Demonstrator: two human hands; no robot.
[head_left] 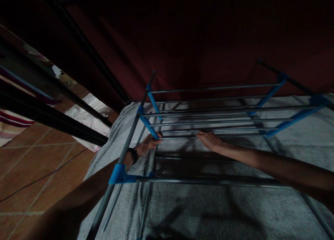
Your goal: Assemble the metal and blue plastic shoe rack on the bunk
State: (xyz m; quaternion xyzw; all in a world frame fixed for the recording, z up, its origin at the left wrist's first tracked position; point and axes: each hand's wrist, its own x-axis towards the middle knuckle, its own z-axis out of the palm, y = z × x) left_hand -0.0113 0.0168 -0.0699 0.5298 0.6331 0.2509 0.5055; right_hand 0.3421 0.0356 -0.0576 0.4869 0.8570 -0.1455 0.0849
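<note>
A rack frame of grey metal tubes and blue plastic connectors lies on a grey blanket (pixel 182 212). My left hand (pixel 148 143), with a dark band at the wrist, closes around the lower end of a blue connector (pixel 149 126), where a thin tube meets it. Farther right, the fingers of my right hand (pixel 209 140) are curled over that lowest thin tube (pixel 180 137). More thin tubes (pixel 221 122) run parallel behind it to a blue connector (pixel 296 121) on the right side. My fingertips are partly hidden behind the tube.
Nearest me, a thicker tube (pixel 208 182) crosses between side poles, joined by a blue corner connector (pixel 121 173). A dark red surface (pixel 208 52) rises behind the rack. Black bars (pixel 52 111) stand at left, over a tiled floor (pixel 39 163) with a thin cable (pixel 44 176).
</note>
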